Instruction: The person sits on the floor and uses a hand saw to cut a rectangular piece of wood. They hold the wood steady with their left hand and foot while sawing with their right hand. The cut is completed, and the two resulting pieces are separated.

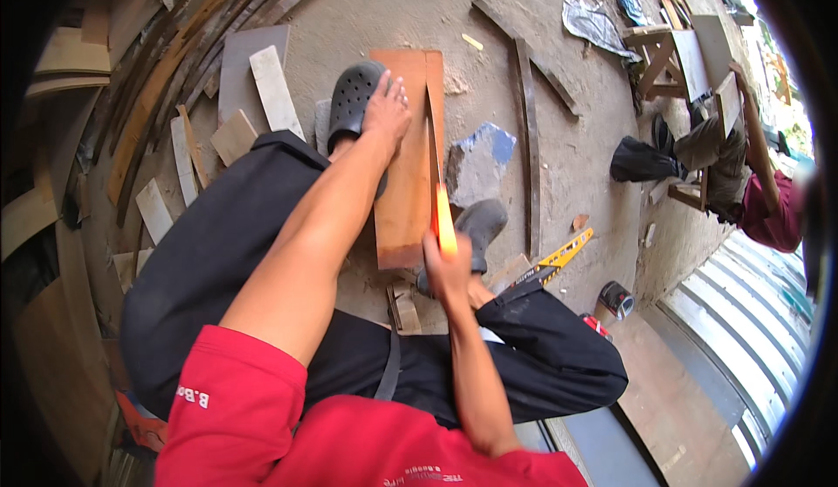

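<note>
A reddish-brown wooden board (400,199) lies lengthwise in front of me, with a long narrow line running down its right side from the far end. My left hand (388,113) rests flat on its far part, fingers stretched out beside my grey clog (356,96). My right hand (449,269) is wrapped round the yellow-orange handle of a handsaw (446,221) above the board's near right side. The saw's thin blade shows almost edge-on along the line. How deep the blade sits is hard to see.
A broken concrete block (480,166) with blue paint sits right of the board. Dark wood strips (529,138) lie beyond it. A yellow-and-black tool (567,256) and a can (616,299) are near my right knee. Offcuts (276,90) litter the left. Another person (768,199) sits far right.
</note>
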`<state>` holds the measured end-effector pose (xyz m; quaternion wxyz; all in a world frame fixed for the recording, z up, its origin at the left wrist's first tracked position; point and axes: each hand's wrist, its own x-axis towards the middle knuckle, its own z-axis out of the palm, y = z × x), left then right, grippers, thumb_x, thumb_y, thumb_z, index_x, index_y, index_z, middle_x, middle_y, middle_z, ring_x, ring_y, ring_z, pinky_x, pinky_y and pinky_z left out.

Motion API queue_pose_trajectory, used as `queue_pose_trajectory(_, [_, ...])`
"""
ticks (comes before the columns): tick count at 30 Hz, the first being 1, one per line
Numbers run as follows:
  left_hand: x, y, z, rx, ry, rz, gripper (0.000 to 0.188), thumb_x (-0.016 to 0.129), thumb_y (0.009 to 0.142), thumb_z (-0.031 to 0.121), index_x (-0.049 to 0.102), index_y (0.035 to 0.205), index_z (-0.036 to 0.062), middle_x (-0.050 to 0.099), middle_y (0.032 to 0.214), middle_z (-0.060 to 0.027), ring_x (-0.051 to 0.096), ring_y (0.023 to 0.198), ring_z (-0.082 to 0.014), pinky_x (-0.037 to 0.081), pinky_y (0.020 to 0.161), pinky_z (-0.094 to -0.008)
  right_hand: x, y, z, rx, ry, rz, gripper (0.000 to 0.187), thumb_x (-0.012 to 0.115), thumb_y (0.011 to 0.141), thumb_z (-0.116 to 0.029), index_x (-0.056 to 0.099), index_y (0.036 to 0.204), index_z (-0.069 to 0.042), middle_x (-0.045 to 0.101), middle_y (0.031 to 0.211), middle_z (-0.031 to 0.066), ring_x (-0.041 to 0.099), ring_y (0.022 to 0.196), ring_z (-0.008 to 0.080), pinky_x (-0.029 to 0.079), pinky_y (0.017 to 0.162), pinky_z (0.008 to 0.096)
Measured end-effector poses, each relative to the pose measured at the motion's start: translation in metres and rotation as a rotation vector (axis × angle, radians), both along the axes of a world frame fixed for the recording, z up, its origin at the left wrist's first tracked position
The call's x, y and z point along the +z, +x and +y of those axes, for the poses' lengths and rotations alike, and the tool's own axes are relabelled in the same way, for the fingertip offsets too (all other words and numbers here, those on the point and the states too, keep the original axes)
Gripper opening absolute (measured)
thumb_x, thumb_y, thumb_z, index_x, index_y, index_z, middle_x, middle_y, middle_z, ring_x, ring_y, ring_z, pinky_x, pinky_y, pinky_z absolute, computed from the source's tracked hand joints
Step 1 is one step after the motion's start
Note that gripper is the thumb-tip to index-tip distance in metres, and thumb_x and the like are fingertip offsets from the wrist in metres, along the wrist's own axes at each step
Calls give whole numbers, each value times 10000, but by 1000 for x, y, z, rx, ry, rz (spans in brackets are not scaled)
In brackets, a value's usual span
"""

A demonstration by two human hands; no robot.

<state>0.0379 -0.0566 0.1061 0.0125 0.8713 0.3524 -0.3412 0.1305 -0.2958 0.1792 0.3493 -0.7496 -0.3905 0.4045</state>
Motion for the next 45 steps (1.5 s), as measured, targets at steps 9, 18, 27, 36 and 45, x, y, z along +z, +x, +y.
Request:
queue_pose_trajectory(9, [-8,-10,3,31,39,-3,1097,806,629,618,423,1489,55,383,1581,-77,208,1520,-217,24,1240,-525,49,-6,-32,-62,-13,129,247,653,835,-126,577,678,50,553,575,187,577,517,214,444,538,404])
queue_pose_trajectory(18, [0,-10,5,-8,57,-19,1021,794,669,582,443,1475,62,403,1567,-85,227,1515,-219,33,1233,-536,34,-2,-12,39,-24,35,263,659,810,-178,596,655,25,562,576,195,598,510,290,460,535,405])
queue_pose_trajectory(27, [5,-3,-10,-27,51,-43,1058,787,657,626,435,1482,64,406,1567,-84,242,1510,-220,62,1230,-544,-5,8,42,-99,-123,87,241,681,795,-197,629,678,7,589,599,207,618,534,342,467,542,427])
queue_pose_trajectory(36, [11,9,-1,-16,39,-56,1095,806,630,617,428,1478,37,403,1567,-96,238,1512,-225,64,1236,-532,-23,7,39,-92,16,120,283,667,813,-160,554,642,35,512,519,160,533,446,214,410,468,390])
queue_pose_trajectory(45, [9,4,1,-31,47,-23,1054,770,679,630,421,1488,53,399,1571,-80,221,1514,-208,31,1235,-535,-13,5,8,-44,58,62,279,690,799,-177,570,652,27,544,572,202,545,475,302,443,510,403])
